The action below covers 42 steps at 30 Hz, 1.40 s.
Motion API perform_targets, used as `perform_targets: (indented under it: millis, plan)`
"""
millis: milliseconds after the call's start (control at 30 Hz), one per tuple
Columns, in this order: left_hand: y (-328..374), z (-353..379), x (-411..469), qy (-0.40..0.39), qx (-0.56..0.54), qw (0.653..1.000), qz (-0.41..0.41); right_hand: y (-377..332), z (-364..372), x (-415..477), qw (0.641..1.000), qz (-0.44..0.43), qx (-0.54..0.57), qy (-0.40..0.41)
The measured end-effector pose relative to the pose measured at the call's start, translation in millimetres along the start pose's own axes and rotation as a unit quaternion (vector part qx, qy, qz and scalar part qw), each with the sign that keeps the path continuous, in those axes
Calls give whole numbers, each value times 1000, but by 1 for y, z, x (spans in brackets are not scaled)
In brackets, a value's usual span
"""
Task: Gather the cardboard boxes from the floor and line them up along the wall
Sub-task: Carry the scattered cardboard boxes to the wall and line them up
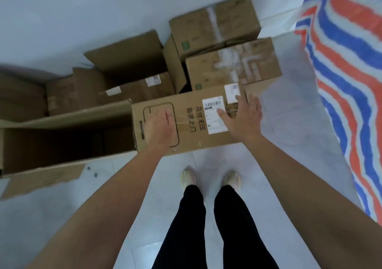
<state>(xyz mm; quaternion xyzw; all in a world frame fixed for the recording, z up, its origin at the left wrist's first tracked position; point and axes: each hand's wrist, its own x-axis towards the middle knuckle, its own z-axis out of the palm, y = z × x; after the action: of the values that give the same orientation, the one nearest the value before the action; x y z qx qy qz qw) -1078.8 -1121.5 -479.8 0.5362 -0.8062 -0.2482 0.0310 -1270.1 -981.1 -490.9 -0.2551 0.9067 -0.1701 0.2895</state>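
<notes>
A long brown cardboard box [192, 122] with black printing and white shipping labels lies on the floor in front of my feet. My left hand [159, 127] rests on its top near the left end, fingers bent over the printed frame. My right hand [244, 117] lies flat on the right end with fingers spread beside the labels. Behind it, two taped boxes [215, 27] [233, 66] stand against the white wall [82, 10]. An open box [128, 62] sits left of them.
A large open box [62, 142] lies on its side at the left, one flap [43, 180] flat on the tiles. A red, white and blue striped sheet [347, 72] hangs at the right. My shoes [210, 179] stand on pale floor tiles.
</notes>
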Motion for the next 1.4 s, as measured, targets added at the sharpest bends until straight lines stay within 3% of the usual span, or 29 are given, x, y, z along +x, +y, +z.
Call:
perform_targets:
  millis: [333,533,733,900,967,1100,1400]
  plan:
    - [183,-205,6,151,-10,968,198,-116,-224,-53,961,-125,113,219]
    - [229,-258,-6,168,-36,943,286,-127,-280,-106,931,-139,93,324]
    - [269,-222,-38,66,-63,910,404,-55,-276,-198,912,10,66,406]
    - [305,-167,-129,-58,-118,844,521,14,-257,-317,887,184,63,419]
    - [321,-148,-202,-127,-157,787,583,46,-248,-390,845,261,70,461]
    - [335,-145,-355,-187,-127,691,687,92,-219,-526,746,378,114,537]
    - [271,-115,-677,-322,-166,525,770,160,-91,-817,559,552,144,601]
